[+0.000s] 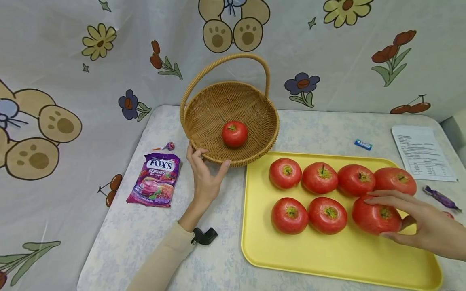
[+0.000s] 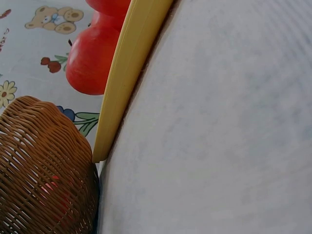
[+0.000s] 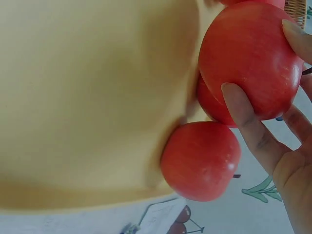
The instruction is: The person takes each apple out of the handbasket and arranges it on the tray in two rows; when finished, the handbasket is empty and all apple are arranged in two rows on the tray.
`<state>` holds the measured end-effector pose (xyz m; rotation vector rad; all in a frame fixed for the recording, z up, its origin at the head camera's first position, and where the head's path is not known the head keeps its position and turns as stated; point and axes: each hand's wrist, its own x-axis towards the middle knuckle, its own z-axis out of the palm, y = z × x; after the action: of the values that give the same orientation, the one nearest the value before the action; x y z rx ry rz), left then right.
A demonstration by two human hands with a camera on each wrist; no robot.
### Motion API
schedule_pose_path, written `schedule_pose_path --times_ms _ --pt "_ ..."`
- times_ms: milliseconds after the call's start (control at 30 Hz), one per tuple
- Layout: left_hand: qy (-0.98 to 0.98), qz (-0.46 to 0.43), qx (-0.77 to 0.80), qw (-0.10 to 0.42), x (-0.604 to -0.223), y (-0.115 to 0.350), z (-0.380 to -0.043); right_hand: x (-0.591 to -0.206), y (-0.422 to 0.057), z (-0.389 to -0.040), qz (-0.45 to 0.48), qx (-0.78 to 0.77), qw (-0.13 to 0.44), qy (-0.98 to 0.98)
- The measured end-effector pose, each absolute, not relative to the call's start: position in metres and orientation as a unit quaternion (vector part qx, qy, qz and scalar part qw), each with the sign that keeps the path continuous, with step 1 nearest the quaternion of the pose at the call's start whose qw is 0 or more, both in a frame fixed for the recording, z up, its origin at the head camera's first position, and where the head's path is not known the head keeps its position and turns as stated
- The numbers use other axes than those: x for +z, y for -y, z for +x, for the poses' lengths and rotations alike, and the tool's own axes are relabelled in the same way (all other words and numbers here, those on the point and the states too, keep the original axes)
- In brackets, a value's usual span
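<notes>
My left hand (image 1: pixel 207 182) holds the near left rim of a wicker basket (image 1: pixel 251 95), with fingertips over the edge and thumb along its outside. One red apple (image 1: pixel 234 134) lies in the basket; its red shows through the basket's weave (image 2: pixel 29 161) in the left wrist view, where the hand is out of sight. At the right, my right hand (image 1: pixel 418 218) grips a red apple (image 1: pixel 375 216) between thumb and fingers. In the right wrist view this apple (image 3: pixel 251 58) overlaps others behind it. Several more apples (image 1: pixel 330 215) stand in two rows on a yellow tray (image 1: pixel 327 258).
Left of the basket lie a purple candy bag (image 1: pixel 154 180) and a lollipop (image 1: pixel 169 146). Beyond the tray are a small blue wrapped candy (image 1: pixel 363 144), a printed sheet (image 1: pixel 424 152) and a purple wrapped candy (image 1: pixel 441 198). A patterned curtain (image 1: pixel 145 24) hangs behind the table.
</notes>
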<state>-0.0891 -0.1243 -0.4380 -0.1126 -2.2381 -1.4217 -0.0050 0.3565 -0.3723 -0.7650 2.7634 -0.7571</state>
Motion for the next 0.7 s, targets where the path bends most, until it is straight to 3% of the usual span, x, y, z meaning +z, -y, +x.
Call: schedule_pose_path --times_ms 700 --pt "0.82 -0.05 -0.513 0.25 -0.439 0.125 -0.09 -0.391 -0.355 -0.003 -0.239 -0.259 0.129 -0.927"
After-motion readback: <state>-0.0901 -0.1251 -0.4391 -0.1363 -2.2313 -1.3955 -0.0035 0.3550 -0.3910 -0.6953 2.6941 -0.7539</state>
